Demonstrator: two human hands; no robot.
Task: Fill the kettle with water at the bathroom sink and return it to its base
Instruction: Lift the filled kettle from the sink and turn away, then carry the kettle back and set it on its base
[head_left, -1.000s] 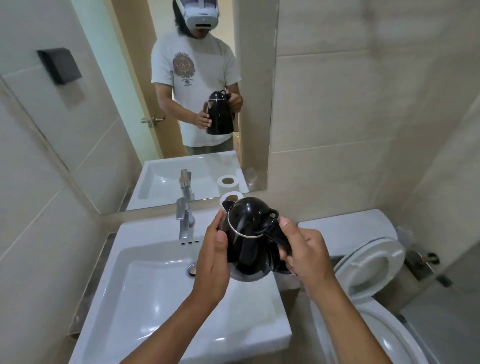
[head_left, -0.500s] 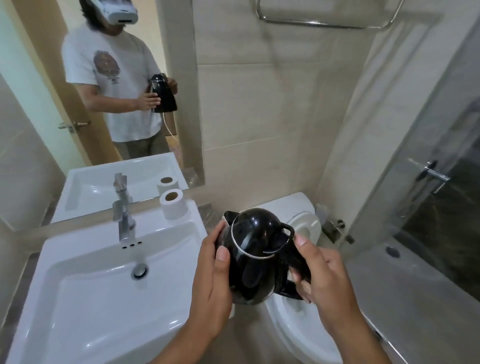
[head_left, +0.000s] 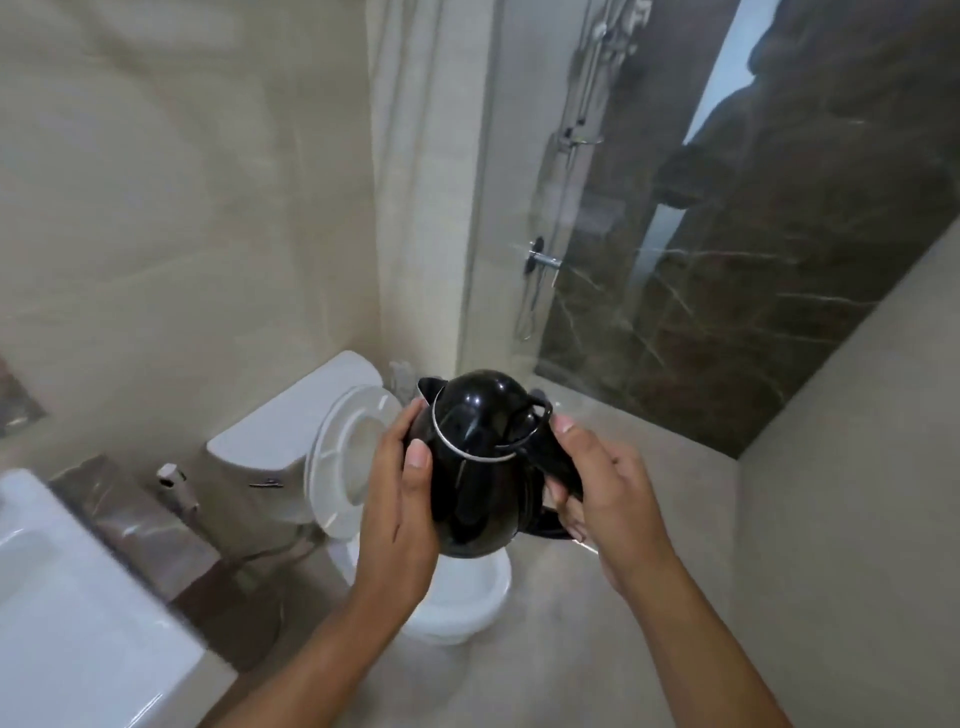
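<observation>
We hold the kettle (head_left: 480, 462) between both hands, out in front of us and in the air above the toilet (head_left: 332, 467). Our left hand (head_left: 400, 506) lies flat against the kettle's left side, fingers curved around the body and the thumb up near the silver band. Our right hand (head_left: 605, 493) is closed around the black handle on the kettle's right side, the thumb resting near the top of the handle. The kettle is glossy black and rounded, with a domed lid that is shut, a thin silver ring where lid meets body, and a small pointed spout at the upper left, turned away from us. Beneath it the white toilet stands with its seat raised against the cistern. The corner of the white sink (head_left: 72, 597) shows at the lower left, well apart from the kettle. A glass shower screen (head_left: 597, 234) and dark marbled wall (head_left: 753, 286) stand behind, to the right.
</observation>
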